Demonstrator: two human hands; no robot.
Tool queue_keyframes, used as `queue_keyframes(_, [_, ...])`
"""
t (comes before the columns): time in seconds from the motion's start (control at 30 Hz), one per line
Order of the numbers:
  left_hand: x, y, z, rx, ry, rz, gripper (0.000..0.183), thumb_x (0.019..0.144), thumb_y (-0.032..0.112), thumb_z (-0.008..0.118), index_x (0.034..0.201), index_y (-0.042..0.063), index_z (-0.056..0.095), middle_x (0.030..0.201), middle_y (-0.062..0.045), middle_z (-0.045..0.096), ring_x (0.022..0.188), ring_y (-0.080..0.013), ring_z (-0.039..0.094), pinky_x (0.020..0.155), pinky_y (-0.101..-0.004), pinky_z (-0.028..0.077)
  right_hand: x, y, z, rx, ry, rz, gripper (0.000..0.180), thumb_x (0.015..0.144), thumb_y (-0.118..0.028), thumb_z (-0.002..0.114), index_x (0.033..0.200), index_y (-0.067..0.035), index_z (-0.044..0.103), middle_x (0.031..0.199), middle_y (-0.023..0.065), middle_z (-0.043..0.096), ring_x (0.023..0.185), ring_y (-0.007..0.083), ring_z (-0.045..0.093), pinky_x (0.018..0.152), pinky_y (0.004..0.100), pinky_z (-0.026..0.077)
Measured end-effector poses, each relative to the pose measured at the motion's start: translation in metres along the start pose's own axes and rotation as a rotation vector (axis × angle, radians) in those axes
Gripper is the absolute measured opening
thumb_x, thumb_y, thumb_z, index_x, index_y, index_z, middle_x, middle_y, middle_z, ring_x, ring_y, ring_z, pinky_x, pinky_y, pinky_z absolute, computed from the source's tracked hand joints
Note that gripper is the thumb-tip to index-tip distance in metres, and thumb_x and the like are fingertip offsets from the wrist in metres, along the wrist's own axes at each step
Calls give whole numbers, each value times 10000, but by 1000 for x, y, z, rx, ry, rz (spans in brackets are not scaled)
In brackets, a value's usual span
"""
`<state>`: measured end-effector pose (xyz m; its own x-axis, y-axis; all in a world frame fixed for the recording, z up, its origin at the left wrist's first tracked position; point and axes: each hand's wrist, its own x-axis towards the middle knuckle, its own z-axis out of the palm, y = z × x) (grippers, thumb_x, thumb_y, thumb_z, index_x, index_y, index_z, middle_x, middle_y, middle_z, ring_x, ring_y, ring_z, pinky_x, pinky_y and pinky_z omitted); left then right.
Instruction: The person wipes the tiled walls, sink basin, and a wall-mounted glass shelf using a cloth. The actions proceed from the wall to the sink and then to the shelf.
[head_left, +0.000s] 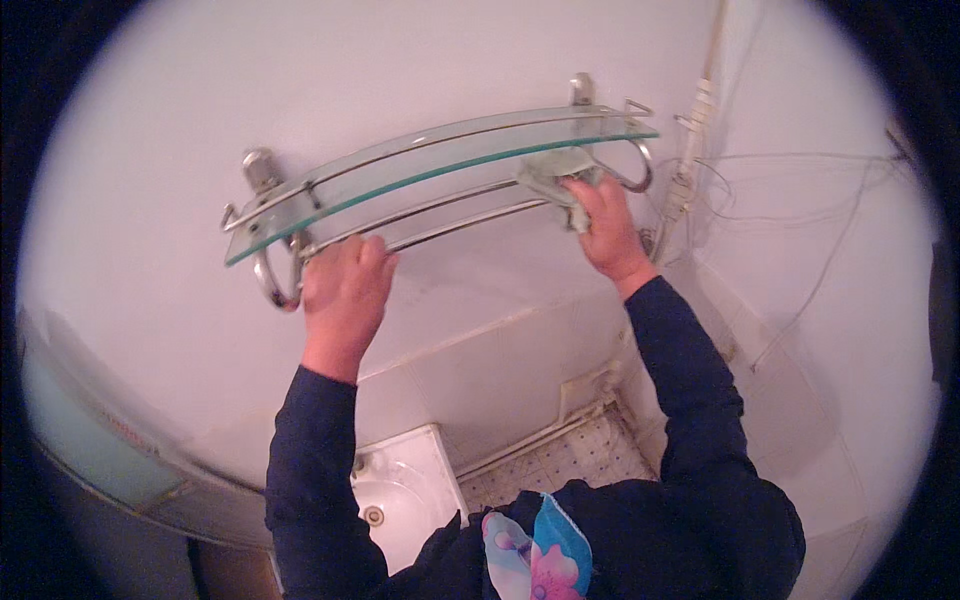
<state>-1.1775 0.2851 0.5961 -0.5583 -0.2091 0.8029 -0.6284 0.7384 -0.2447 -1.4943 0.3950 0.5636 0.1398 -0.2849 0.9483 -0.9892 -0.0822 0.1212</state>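
A glass wall shelf (450, 161) with metal rails and brackets is fixed to the pale wall before me. Two metal bars (465, 217) run beneath the glass. At their left end, my left hand (349, 281) is closed around the bars, beside the curved left bracket (274, 281). My right hand (607, 225) grips a pale greenish cloth (551, 176), which lies against the right part of the bars, just under the glass edge. The palm sides of both hands are hidden.
A white washbasin (409, 487) with a drain is below on the left, above a spotted tiled floor (547, 461). Pipes (694, 142) and loose cables (806, 157) run along the wall to the right. A mirror or glass panel curves at lower left (97, 427).
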Motion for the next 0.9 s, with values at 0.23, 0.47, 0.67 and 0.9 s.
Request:
queue_keyframes(0.23, [22,24,9,-75,-103,75,197,883,242,617,956,65,571,850,-127,614,811,-324,615,694,-449,489,-31,-36,12,195,102,-13,342,769,-2,595,1109,-38,598,1176,206,530,1106,421,493,987,481,389])
queue_keyframes(0.47, [50,68,32,-89,-36,118,203,887,269,612,862,80,539,769,-93,590,747,-291,611,643,-417,498,1,12,-49,-223,422,332,328,889,-85,582,1200,4,527,1221,218,512,1128,381,492,969,425,399])
queue_keyframes(0.67, [63,86,40,-63,-139,57,192,896,281,606,864,94,572,755,-111,618,727,-319,614,639,-436,493,-22,38,-13,28,406,357,355,841,-101,643,1176,-44,538,1110,217,541,1048,409,522,909,442,426])
queue_keyframes(0.9, [60,86,41,-94,-22,74,204,864,296,642,833,107,571,742,-80,611,718,-282,619,612,-414,493,-60,34,19,349,531,557,313,941,-83,537,1244,-3,530,1204,153,586,1100,278,565,961,386,424])
